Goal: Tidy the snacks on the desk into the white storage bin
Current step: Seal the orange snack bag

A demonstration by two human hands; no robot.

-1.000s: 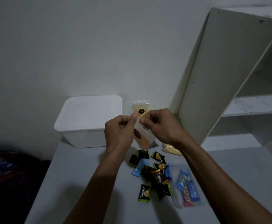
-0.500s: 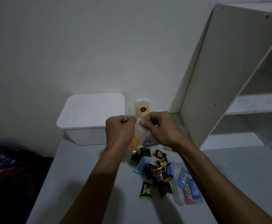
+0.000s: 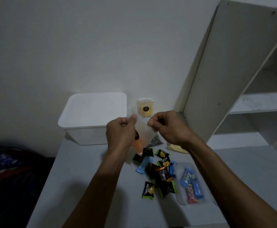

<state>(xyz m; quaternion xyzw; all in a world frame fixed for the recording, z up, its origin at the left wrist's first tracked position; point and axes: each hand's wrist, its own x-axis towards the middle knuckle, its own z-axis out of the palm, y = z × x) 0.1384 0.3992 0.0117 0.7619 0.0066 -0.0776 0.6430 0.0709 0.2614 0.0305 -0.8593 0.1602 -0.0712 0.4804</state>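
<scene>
Both hands hold up a clear plastic snack bag (image 3: 143, 134) with orange pieces at its bottom. My left hand (image 3: 120, 132) pinches the bag's top left corner and my right hand (image 3: 169, 127) pinches the top right. The white storage bin (image 3: 91, 122) stands at the desk's back left, to the left of my hands, with its lid on. Below my hands lies a heap of small black-and-green and blue wrapped snacks (image 3: 159, 170). A clear pouch with blue and red sweets (image 3: 191, 185) lies to their right.
A second clear bag of yellow sticks (image 3: 145, 108) stands upright against the wall behind my hands. Another pale snack bag (image 3: 177, 148) lies under my right wrist. A white shelf unit (image 3: 233, 71) rises at the right. Dark bags (image 3: 11, 170) sit off the desk's left edge.
The held bag has come down and left, off the upright bag behind it. My hands have drawn slightly apart along its top edge.
</scene>
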